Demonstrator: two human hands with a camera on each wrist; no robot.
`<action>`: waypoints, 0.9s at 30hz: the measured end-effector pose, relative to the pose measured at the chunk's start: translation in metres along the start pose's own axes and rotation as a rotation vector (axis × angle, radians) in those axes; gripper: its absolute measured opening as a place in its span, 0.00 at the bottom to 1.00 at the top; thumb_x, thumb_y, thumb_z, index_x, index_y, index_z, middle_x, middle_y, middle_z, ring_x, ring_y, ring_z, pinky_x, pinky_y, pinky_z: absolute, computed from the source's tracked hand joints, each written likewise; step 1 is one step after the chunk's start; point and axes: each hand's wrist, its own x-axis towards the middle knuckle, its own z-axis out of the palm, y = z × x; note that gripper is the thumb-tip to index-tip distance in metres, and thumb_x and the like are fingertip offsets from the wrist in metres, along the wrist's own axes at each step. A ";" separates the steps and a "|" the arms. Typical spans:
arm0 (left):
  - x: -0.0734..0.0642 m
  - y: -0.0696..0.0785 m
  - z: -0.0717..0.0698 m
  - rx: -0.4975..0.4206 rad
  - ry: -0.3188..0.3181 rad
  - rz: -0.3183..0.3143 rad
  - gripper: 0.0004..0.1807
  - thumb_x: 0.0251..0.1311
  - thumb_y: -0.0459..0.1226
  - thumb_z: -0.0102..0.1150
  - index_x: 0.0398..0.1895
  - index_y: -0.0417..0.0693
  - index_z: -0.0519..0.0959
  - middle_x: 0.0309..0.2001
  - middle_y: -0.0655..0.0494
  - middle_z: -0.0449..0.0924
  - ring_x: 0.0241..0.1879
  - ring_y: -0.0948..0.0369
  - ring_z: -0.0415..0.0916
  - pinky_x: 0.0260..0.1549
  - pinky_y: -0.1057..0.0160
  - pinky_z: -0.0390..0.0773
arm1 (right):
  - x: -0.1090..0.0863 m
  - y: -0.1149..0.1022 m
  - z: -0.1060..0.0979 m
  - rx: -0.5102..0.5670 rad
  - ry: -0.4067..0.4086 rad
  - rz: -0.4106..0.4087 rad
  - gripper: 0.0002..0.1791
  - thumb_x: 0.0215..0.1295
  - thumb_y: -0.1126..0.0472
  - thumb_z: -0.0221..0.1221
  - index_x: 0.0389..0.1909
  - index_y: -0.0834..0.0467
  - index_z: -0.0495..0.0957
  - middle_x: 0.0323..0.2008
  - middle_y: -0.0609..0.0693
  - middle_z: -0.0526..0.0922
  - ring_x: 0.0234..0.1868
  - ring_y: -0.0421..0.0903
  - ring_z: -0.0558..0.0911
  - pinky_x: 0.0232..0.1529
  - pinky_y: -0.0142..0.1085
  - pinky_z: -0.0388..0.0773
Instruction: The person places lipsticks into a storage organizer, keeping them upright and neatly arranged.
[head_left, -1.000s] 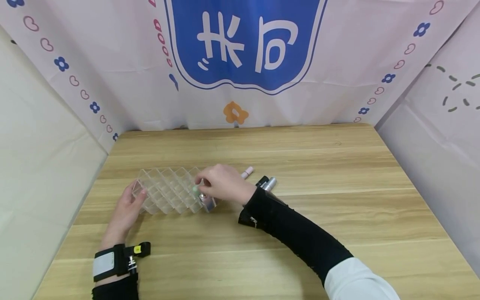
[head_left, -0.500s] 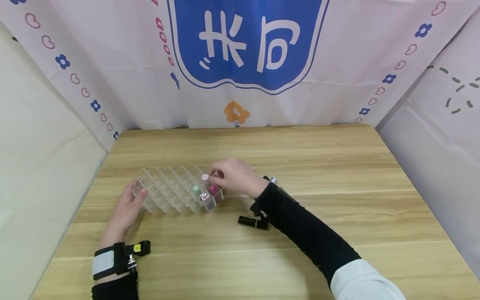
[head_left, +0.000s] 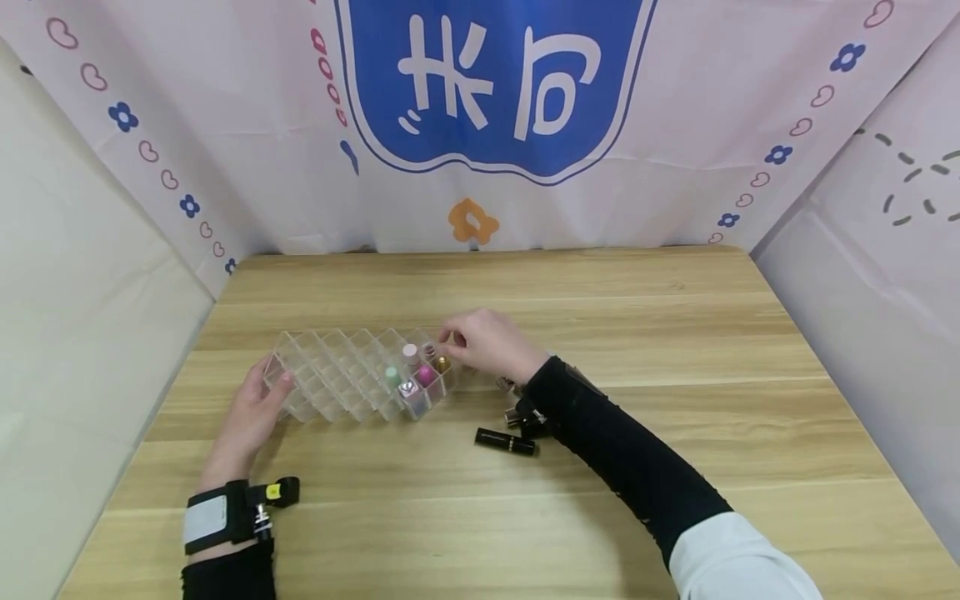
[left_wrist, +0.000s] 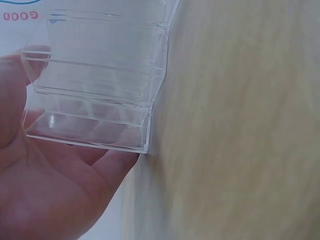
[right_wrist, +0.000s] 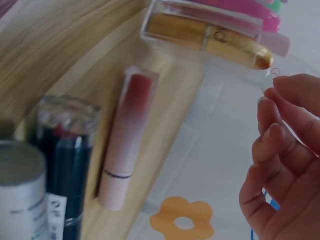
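In the head view my left hand (head_left: 251, 408) grips the left end of a clear plastic lipstick organizer (head_left: 330, 375) with diamond-shaped slots. Thumb and fingers wrap that end in the left wrist view. My right hand (head_left: 491, 343) hovers by the organizer's right end, fingers loosely bent, nothing seen between them. Slots at that end hold a gold lipstick tube (right_wrist: 210, 40), a magenta-capped piece (head_left: 426, 375), a pale pink-capped one (head_left: 410, 354), a mint-capped one (head_left: 392, 377) and a clear-capped square bottle (head_left: 412, 396). The right forearm partly hides cosmetics on the table.
A black lipstick tube (head_left: 506, 442) lies on the wooden table (head_left: 450, 517). Beside the right wrist are a pink lip gloss tube (right_wrist: 125, 140), a dark tube with a clear top (right_wrist: 65, 165) and a grey-capped cylinder (right_wrist: 22, 195). A printed cloth (head_left: 637, 200) hangs behind.
My right hand has drawn back to the right from over the organizer, uncovering the filled slots, including the gold tube. The left hand keeps its hold on the left end.
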 end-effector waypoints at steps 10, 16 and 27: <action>0.001 0.000 -0.001 0.001 -0.002 -0.003 0.40 0.75 0.55 0.36 0.79 0.46 0.37 0.78 0.35 0.39 0.74 0.30 0.43 0.65 0.25 0.49 | 0.000 0.009 0.006 -0.057 -0.066 0.036 0.10 0.68 0.54 0.60 0.45 0.51 0.84 0.26 0.41 0.82 0.24 0.35 0.75 0.27 0.25 0.74; 0.003 -0.002 -0.001 0.004 0.000 -0.011 0.40 0.75 0.55 0.36 0.79 0.47 0.37 0.79 0.36 0.38 0.74 0.30 0.42 0.66 0.26 0.49 | -0.001 0.012 0.010 -0.126 -0.149 0.035 0.11 0.66 0.56 0.61 0.48 0.49 0.84 0.33 0.42 0.85 0.29 0.35 0.78 0.32 0.26 0.77; 0.000 0.000 0.000 -0.002 0.006 -0.001 0.40 0.75 0.54 0.37 0.79 0.44 0.38 0.78 0.35 0.40 0.73 0.30 0.45 0.66 0.26 0.52 | -0.003 0.015 0.017 -0.190 -0.215 0.076 0.12 0.61 0.59 0.65 0.47 0.51 0.84 0.45 0.47 0.88 0.44 0.44 0.86 0.48 0.37 0.84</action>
